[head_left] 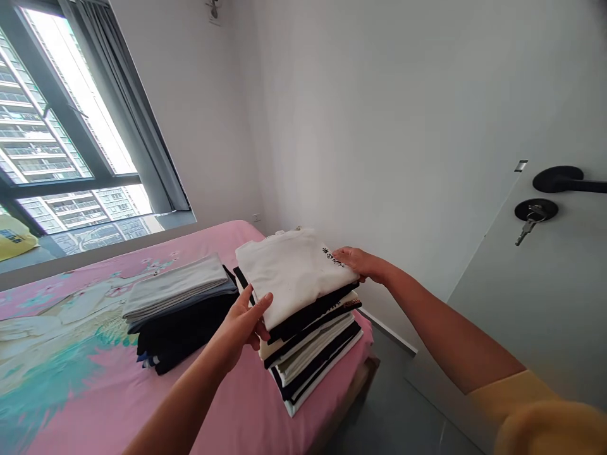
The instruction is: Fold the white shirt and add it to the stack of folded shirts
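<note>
A tall stack of folded shirts [313,344], black and white, stands at the corner of a pink bed [95,392]. Its top piece is a white folded shirt [289,268] with black lettering. My left hand [244,325] grips the near left edge of the stack's upper layers, thumb on the white shirt, fingers tucked under. My right hand [358,262] holds the far right edge of the same upper layers, fingers curled beneath. A second, lower stack of folded clothes [180,309], grey on top and dark below, lies just left of it.
A white wall rises behind the bed. A grey door [535,297] with a black handle [564,180] and a key in its lock [526,227] stands at the right. A large window [57,145] with a grey curtain is at the left. Grey floor lies beyond the bed corner.
</note>
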A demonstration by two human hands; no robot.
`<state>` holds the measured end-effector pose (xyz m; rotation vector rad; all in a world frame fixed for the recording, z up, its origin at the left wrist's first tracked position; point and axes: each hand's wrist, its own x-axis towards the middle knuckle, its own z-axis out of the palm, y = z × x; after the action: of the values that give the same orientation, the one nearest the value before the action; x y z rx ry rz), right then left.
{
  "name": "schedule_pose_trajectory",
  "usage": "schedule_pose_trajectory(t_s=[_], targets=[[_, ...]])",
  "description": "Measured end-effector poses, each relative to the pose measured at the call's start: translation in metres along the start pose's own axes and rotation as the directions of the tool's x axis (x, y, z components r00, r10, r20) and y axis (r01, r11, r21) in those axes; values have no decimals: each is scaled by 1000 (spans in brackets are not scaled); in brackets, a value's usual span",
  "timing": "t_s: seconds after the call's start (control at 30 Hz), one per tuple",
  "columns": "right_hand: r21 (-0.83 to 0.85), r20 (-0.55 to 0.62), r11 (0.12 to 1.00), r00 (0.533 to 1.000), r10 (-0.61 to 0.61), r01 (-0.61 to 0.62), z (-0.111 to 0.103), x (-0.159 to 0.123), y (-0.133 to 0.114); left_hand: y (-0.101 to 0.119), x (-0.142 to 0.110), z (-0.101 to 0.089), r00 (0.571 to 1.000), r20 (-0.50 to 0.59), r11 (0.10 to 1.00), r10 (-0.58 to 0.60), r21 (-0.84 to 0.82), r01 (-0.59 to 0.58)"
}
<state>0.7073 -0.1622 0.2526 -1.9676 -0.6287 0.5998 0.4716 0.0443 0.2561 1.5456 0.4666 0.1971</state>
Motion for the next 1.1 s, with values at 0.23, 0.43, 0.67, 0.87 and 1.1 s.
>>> schedule_pose_trajectory(t_s=[0.23, 0.43, 0.67, 0.87, 1.1], targets=[[-163, -311, 982, 940, -141, 93, 13, -13, 15, -18, -8, 14, 987, -108, 991, 118, 78, -110], [-4, -97, 956, 952, -292, 293, 14, -54, 12, -38, -23, -8, 776, -103, 594, 623, 708, -383], [499, -46, 862, 996, -80, 93, 1, -49, 12, -34, -20, -7, 765, -32, 544, 643, 722, -427], [415, 124, 908, 992, 6, -57, -13, -9, 3, -13, -11, -7, 958, -210, 977, 193, 135, -167], [541, 196, 839, 979, -54, -62, -4, 38, -17, 8, 35, -31, 992, -113, 965, -64, -260, 32]])
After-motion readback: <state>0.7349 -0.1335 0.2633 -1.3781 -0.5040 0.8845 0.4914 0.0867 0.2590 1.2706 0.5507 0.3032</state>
